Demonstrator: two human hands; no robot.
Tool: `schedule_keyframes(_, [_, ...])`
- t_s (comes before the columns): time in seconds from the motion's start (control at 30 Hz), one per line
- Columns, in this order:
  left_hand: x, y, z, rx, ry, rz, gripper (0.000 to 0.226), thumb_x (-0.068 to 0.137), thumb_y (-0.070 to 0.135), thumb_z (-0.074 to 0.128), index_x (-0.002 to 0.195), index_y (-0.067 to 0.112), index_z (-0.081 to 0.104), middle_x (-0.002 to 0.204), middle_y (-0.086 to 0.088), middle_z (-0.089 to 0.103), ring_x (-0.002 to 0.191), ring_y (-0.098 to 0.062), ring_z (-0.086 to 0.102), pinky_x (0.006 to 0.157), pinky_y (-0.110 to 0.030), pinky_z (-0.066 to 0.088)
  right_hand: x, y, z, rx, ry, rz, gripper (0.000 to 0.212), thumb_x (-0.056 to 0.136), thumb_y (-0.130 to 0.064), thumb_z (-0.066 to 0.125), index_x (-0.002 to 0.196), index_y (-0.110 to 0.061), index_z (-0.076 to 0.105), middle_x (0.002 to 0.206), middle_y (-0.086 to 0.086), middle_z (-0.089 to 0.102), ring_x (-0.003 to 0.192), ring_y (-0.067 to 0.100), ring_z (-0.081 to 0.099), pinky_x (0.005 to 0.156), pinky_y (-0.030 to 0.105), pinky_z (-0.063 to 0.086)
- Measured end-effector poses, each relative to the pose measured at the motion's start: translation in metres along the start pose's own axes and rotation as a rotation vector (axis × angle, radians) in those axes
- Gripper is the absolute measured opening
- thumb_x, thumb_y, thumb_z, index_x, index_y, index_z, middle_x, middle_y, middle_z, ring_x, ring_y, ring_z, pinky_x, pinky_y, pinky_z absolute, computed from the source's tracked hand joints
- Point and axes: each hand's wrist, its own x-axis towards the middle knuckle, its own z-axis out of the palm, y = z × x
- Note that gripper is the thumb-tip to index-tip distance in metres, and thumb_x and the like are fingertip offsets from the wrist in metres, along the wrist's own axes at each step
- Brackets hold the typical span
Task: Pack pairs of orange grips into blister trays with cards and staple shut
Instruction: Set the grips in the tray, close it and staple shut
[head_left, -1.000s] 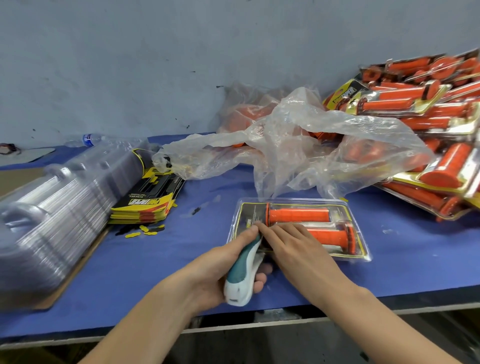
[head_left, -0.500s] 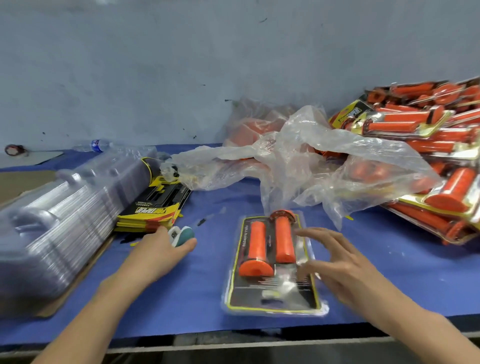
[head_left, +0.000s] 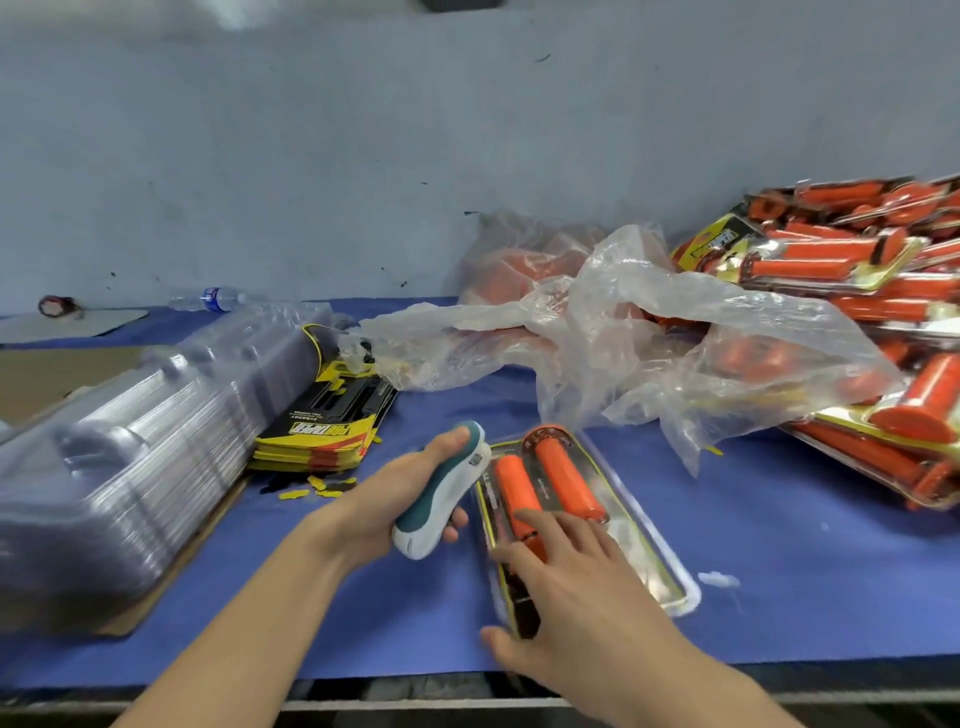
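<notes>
A clear blister tray (head_left: 657, 561) lies on the blue table, pointing away from me, with two orange grips (head_left: 563, 480) and a black-and-yellow card inside. My right hand (head_left: 569, 587) rests flat on the tray's near half, fingers spread over the grips' lower ends. My left hand (head_left: 400, 499) grips a white-and-teal stapler (head_left: 444, 491), held just left of the tray's far left edge, nose pointing away. Whether the stapler touches the tray is unclear.
A stack of empty clear blister trays (head_left: 130, 467) lies at the left, with a stack of yellow-black cards (head_left: 327, 426) beside it. Crumpled plastic bags (head_left: 649, 353) with loose orange grips sit behind. Packed blisters (head_left: 857, 322) are piled at the right. The table edge is near me.
The left hand, which was out near the cards with the stapler, has brought it back beside the tray. The right hand has come down onto the tray, which now lies slightly turned.
</notes>
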Motion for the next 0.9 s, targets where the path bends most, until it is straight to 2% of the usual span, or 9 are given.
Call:
schedule_keyframes(0.07, [0.001,-0.004,0.001,-0.004,-0.016,-0.056,0.066,0.073,0.070,0.067,0.106,0.012,0.064,0.070,-0.013,0.064,0.056,-0.021,0.064,0.051,-0.027,0.052,0.001,0.018,-0.007,-0.163,-0.043,0.020,0.055,0.050,-0.046,0.071,0.103,-0.030,0.071,0.132,-0.003,0.058,0.124,0.034,0.056,0.101,0.053,0.046])
schedule_keyframes(0.13, [0.001,-0.009,0.000,0.012,-0.038,-0.103,0.067,0.072,0.072,0.067,0.104,0.014,0.063,0.071,-0.014,0.066,0.056,-0.022,0.064,0.051,-0.026,0.052,-0.002,0.049,-0.012,-0.188,-0.109,0.000,0.056,0.067,-0.029,0.063,0.123,-0.027,0.059,0.156,-0.004,0.030,0.148,0.035,0.018,0.118,0.054,0.017])
schedule_keyframes(0.2, [0.002,-0.013,-0.002,0.007,-0.063,-0.113,0.073,0.070,0.077,0.067,0.108,0.015,0.063,0.076,-0.017,0.068,0.059,-0.025,0.065,0.052,-0.026,0.052,-0.007,0.081,-0.010,-0.144,-0.094,-0.005,0.057,0.081,-0.017,0.048,0.136,-0.029,0.040,0.161,-0.015,-0.006,0.147,0.021,-0.023,0.116,0.037,-0.012])
schedule_keyframes(0.3, [0.002,-0.016,0.004,-0.077,-0.076,-0.090,0.075,0.066,0.077,0.070,0.109,0.015,0.063,0.076,-0.017,0.067,0.059,-0.026,0.063,0.053,-0.027,0.051,-0.013,0.100,-0.014,-0.114,-0.102,-0.069,0.053,0.083,-0.008,0.041,0.129,-0.035,0.033,0.151,-0.029,-0.026,0.134,0.001,-0.041,0.117,0.027,-0.013])
schedule_keyframes(0.4, [0.003,-0.020,0.013,-0.204,-0.041,-0.051,0.070,0.069,0.072,0.071,0.108,0.015,0.063,0.071,-0.012,0.063,0.061,-0.024,0.061,0.054,-0.029,0.051,-0.013,0.111,-0.020,0.032,-0.117,0.003,0.047,0.083,-0.003,0.041,0.114,-0.038,0.036,0.143,-0.041,-0.027,0.132,-0.016,-0.032,0.116,0.026,0.015])
schedule_keyframes(0.5, [0.001,-0.021,0.016,-0.024,-0.046,-0.085,0.078,0.068,0.079,0.066,0.109,0.014,0.061,0.075,-0.014,0.068,0.060,-0.025,0.063,0.054,-0.027,0.051,-0.010,0.118,-0.015,-0.080,-0.082,0.017,0.045,0.082,-0.006,0.044,0.115,-0.036,0.037,0.150,-0.032,-0.018,0.143,-0.004,-0.022,0.117,0.023,0.003])
schedule_keyframes(0.57, [-0.001,-0.021,0.014,0.043,-0.072,-0.095,0.081,0.066,0.082,0.063,0.110,0.014,0.062,0.078,-0.015,0.070,0.060,-0.025,0.065,0.054,-0.025,0.050,-0.003,0.109,-0.008,-0.236,0.010,0.010,0.052,0.074,-0.010,0.061,0.119,-0.033,0.049,0.158,-0.015,0.012,0.151,0.019,0.010,0.120,0.040,0.017])
schedule_keyframes(0.67, [-0.005,-0.020,0.016,0.089,-0.133,-0.087,0.082,0.067,0.083,0.062,0.113,0.014,0.063,0.080,-0.016,0.071,0.060,-0.025,0.065,0.057,-0.028,0.050,0.012,0.093,0.000,-0.254,0.184,-0.023,0.053,0.051,-0.011,0.088,0.099,-0.027,0.073,0.125,0.005,0.066,0.113,0.032,0.064,0.090,0.057,0.052])
schedule_keyframes(0.9, [-0.016,-0.021,0.022,0.119,-0.193,-0.009,0.058,0.070,0.078,0.061,0.100,0.028,0.068,0.078,-0.010,0.071,0.060,-0.022,0.066,0.055,-0.026,0.051,0.020,0.101,0.013,-0.246,0.436,-0.154,0.007,0.082,-0.021,0.074,0.087,-0.026,0.074,0.112,0.001,0.071,0.093,0.026,0.070,0.096,0.057,0.047])
